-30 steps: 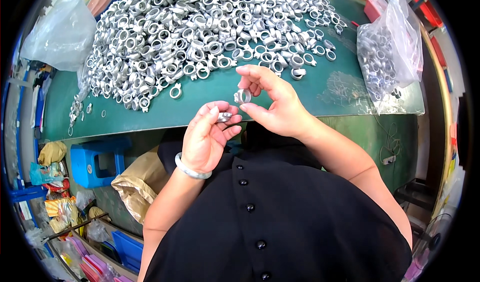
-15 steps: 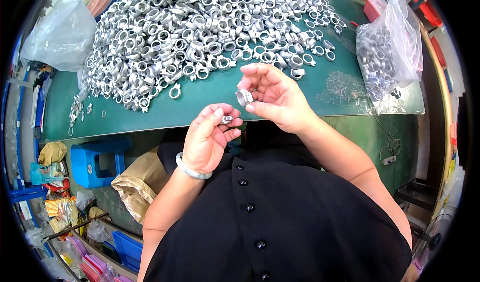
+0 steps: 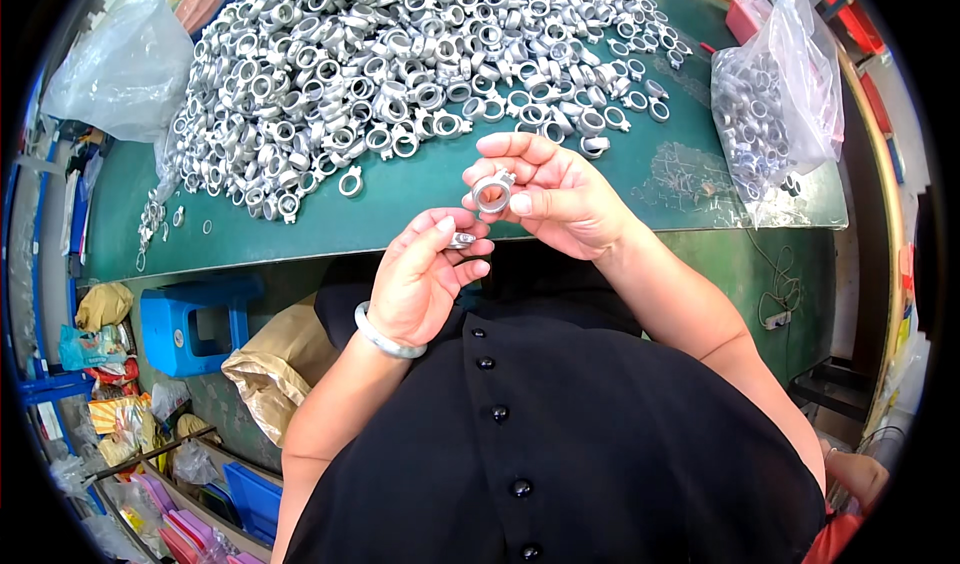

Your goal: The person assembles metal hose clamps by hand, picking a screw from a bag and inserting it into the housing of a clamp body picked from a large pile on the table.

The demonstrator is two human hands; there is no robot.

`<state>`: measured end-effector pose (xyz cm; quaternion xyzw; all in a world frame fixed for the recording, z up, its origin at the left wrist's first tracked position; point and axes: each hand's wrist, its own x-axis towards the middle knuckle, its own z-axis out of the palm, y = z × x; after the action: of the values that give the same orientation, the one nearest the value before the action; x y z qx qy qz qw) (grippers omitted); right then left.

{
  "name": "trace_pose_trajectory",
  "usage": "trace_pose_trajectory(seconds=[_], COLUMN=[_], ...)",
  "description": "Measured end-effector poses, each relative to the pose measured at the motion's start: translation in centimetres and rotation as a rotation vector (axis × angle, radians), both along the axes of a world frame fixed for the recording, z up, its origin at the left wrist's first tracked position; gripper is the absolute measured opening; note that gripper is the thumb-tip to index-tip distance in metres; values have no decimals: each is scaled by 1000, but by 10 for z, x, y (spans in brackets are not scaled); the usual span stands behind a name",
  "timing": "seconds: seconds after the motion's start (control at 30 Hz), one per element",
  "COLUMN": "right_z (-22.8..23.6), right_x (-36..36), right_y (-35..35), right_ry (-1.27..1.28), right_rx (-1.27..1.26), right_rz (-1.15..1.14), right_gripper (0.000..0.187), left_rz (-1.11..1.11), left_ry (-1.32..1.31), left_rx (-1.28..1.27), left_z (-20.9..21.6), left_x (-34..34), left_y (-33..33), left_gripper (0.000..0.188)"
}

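Observation:
My right hand [image 3: 560, 199] pinches a silver metal ring [image 3: 491, 195] with small lugs on its side, its round opening facing me. Just below and to the left, my left hand [image 3: 425, 269] is closed on another small silver metal part [image 3: 461, 241], mostly covered by the fingers. Both hands are over the near edge of the green table [image 3: 330, 229]. Beyond them spreads a large pile of similar silver rings [image 3: 400, 64]. One loose ring [image 3: 350, 182] lies at the pile's near edge.
A clear bag of rings [image 3: 765, 124] stands at the table's right. Another plastic bag [image 3: 125, 69] and a few small parts [image 3: 150, 222] are at the left. Below are a blue stool [image 3: 195, 329] and a brown paper sack [image 3: 275, 364]. Someone's arm [image 3: 855, 474] shows at lower right.
The ring in my right hand has turned so its opening faces me, and that hand has shifted slightly left. Another person's arm has come into view at lower right.

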<state>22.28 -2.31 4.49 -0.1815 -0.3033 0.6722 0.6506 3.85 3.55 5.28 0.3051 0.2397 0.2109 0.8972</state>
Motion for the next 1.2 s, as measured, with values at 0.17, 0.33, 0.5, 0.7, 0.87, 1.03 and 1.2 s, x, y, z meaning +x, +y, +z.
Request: trace_pose_trajectory(seconds=[0.17, 0.33, 0.5, 0.7, 0.87, 1.03, 1.2], right_z=[-1, 14, 27, 20, 15, 17, 7], right_x=[1, -12, 11, 60, 63, 59, 36], right_y=[-1, -8, -12, -31, -39, -45, -43], right_ry=[-3, -515, -1472, -2029, -1881, -1636, -1106], right_rx=[9, 45, 363, -20, -95, -90, 123], right_rz=[7, -33, -588, -914, -792, -772, -681], right_gripper=[47, 40, 28, 17, 14, 12, 24], left_rz=[-17, -62, -101, -97, -102, -96, -163], left_ry=[8, -82, -87, 21, 22, 79, 142], left_rx=[-2, -161, -247, -193, -161, -127, -82], left_z=[-2, -1, -8, -4, -4, -5, 7], left_x=[2, 8, 6, 4, 7, 8, 16], left_y=[0, -1, 1, 1, 1, -1, -5], left_gripper=[22, 32, 33, 25, 25, 23, 24])
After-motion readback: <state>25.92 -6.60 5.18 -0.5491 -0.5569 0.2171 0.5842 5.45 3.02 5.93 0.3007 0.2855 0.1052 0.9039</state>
